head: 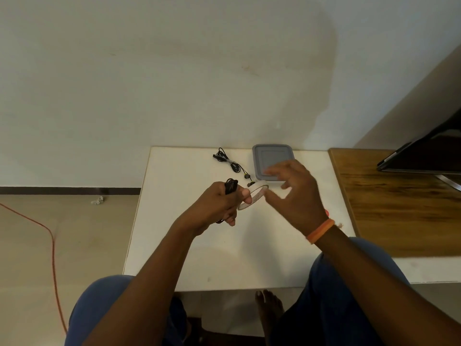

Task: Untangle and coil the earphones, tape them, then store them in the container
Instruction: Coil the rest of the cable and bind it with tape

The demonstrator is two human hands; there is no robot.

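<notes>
My left hand (pixel 220 204) grips a coiled bundle of black earphones (pixel 230 186) and also holds a white tape roll (pixel 253 196) between thumb and fingers. My right hand (pixel 293 196) hovers just right of the roll with fingers spread and slightly blurred; whether it touches the tape cannot be told. A second black earphone set (pixel 228 161), bundled and taped at its middle, lies on the white table (pixel 189 245) farther back. The container with a grey lid (pixel 272 158) stands closed behind my right hand.
A wooden tabletop (pixel 399 208) adjoins the white table on the right, with a dark screen (pixel 429 156) at its far end. An orange cable (pixel 51 240) runs over the floor at left. My knees sit under the table's near edge.
</notes>
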